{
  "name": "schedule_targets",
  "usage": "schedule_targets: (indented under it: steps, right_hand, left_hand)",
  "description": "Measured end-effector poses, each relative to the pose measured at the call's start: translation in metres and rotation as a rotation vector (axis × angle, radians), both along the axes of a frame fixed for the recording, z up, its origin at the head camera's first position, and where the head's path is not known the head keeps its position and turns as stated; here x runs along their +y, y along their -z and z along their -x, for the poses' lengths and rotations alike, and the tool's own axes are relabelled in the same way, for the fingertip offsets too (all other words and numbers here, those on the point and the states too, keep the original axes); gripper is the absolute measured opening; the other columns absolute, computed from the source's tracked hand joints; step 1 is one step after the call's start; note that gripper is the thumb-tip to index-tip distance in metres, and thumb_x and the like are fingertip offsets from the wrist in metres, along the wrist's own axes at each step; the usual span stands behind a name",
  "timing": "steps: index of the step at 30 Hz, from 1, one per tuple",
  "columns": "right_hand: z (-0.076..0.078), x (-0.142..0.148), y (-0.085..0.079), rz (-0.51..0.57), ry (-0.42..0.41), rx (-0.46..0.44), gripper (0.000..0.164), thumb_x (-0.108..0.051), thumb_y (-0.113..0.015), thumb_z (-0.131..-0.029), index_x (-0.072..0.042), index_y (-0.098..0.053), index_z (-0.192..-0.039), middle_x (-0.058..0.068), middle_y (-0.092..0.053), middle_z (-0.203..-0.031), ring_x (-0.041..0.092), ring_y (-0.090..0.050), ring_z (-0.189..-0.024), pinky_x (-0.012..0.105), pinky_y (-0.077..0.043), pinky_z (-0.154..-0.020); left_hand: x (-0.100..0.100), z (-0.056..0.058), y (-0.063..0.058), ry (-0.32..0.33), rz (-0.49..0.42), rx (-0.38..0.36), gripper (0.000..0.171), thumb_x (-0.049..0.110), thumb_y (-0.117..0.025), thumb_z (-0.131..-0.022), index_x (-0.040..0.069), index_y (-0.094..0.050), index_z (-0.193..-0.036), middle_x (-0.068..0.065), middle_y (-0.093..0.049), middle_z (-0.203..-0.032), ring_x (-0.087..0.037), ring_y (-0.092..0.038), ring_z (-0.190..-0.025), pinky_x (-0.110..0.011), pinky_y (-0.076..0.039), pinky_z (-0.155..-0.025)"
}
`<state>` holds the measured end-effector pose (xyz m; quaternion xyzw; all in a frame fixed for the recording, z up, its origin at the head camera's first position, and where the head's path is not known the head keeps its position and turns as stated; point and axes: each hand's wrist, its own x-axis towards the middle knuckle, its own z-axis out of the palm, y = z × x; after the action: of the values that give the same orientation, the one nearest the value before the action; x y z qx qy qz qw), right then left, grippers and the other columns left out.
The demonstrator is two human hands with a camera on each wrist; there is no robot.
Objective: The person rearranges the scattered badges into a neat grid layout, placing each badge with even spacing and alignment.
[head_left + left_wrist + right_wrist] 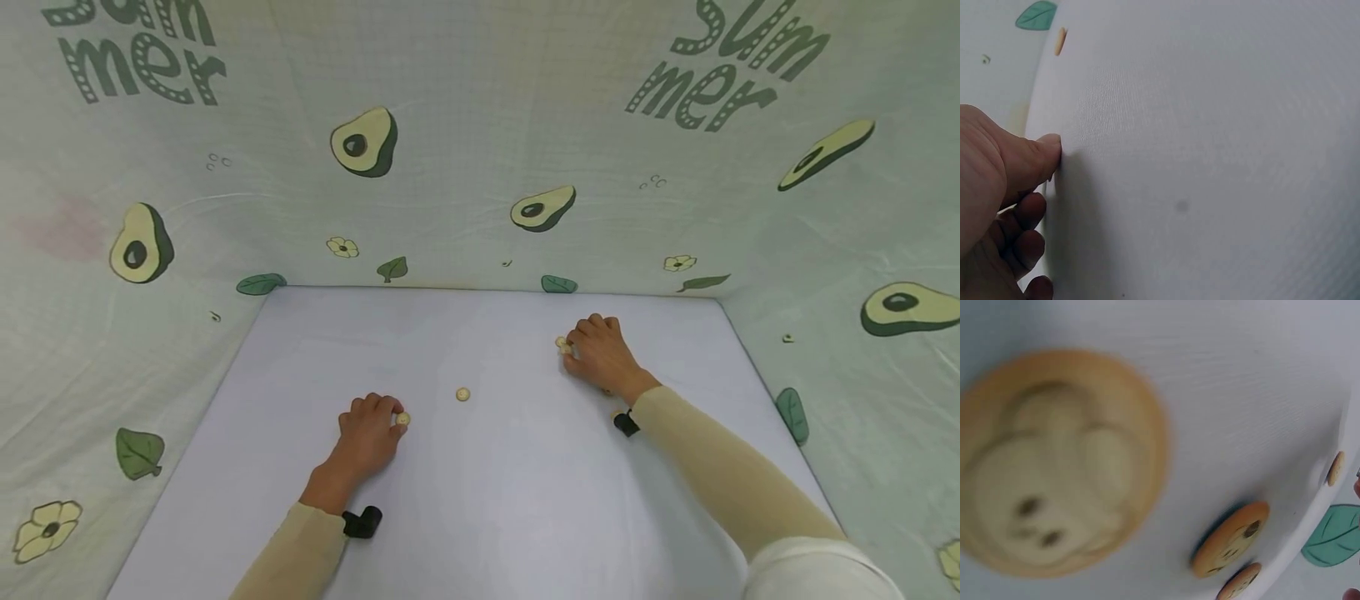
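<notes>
Left hand: pinching near-left disc | Right hand: pinching far-right disc | Middle disc: on bench between hands

In the right-wrist view, the nearest disc is showing an orange-tan rim around a cream face with brown outlines and dark eyes; the middle disc is bearing dark markings on tan. The desk is appearing white, faintly lilac. The pale grey-green cloth is displaying yellow-and-green avocados, green leaves, cream flowers and white-dotted green lettering. Both sleeves are showing beige, the wrist devices black.
</notes>
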<state>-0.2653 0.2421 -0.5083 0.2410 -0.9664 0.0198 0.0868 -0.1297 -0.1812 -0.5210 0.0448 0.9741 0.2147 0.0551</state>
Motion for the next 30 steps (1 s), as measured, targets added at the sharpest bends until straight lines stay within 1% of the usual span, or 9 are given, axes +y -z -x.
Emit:
schedule_targets:
  steps: [3, 8, 14, 21, 30]
  right_hand:
    - [0.006, -0.007, -0.001, 0.004, -0.011, 0.003, 0.029, -0.03, -0.067, -0.097, -0.006, -0.075, -0.111, 0.01, -0.068, -0.11, 0.03, -0.051, -0.105, 0.054, -0.036, -0.097]
    - [0.014, -0.023, -0.002, 0.012, -0.024, -0.011, 0.026, -0.029, -0.069, -0.096, -0.007, -0.074, -0.107, 0.008, -0.066, -0.108, 0.029, -0.049, -0.103, 0.053, -0.036, -0.096]
    - [0.022, -0.046, -0.002, 0.014, -0.035, -0.034, 0.026, -0.03, -0.07, -0.096, -0.007, -0.074, -0.108, 0.008, -0.066, -0.108, 0.028, -0.048, -0.103, 0.052, -0.035, -0.098]
    - [0.025, -0.066, -0.001, 0.016, -0.045, -0.045, 0.026, -0.029, -0.07, -0.097, -0.006, -0.075, -0.11, 0.008, -0.067, -0.11, 0.029, -0.049, -0.105, 0.052, -0.035, -0.099]
    - [0.03, -0.076, 0.002, -0.004, -0.035, -0.059, 0.029, -0.032, -0.07, -0.099, -0.007, -0.075, -0.111, 0.009, -0.068, -0.112, 0.028, -0.049, -0.106, 0.052, -0.035, -0.099]
  left_hand:
    - [0.0, -0.001, -0.001, -0.003, -0.008, -0.006, 0.023, 0.019, -0.073, -0.1, 0.007, -0.066, -0.118, -0.018, -0.063, -0.122, -0.039, -0.052, -0.114, -0.058, -0.04, -0.091]
    - [-0.001, 0.0, 0.002, -0.008, -0.002, -0.012, 0.021, 0.02, -0.073, -0.1, 0.009, -0.066, -0.117, -0.017, -0.062, -0.123, -0.038, -0.052, -0.113, -0.057, -0.04, -0.091]
    - [-0.002, 0.001, 0.003, -0.003, -0.005, -0.004, 0.021, 0.02, -0.072, -0.101, 0.009, -0.066, -0.117, -0.017, -0.062, -0.123, -0.037, -0.052, -0.112, -0.057, -0.04, -0.09]
    - [0.0, 0.001, 0.003, -0.004, -0.003, 0.0, 0.021, 0.021, -0.073, -0.101, 0.009, -0.066, -0.117, -0.017, -0.062, -0.123, -0.037, -0.052, -0.113, -0.058, -0.04, -0.092]
    - [0.0, 0.002, 0.007, -0.017, 0.02, 0.008, 0.022, 0.021, -0.075, -0.099, 0.009, -0.067, -0.115, -0.017, -0.063, -0.121, -0.037, -0.053, -0.112, -0.058, -0.041, -0.091]
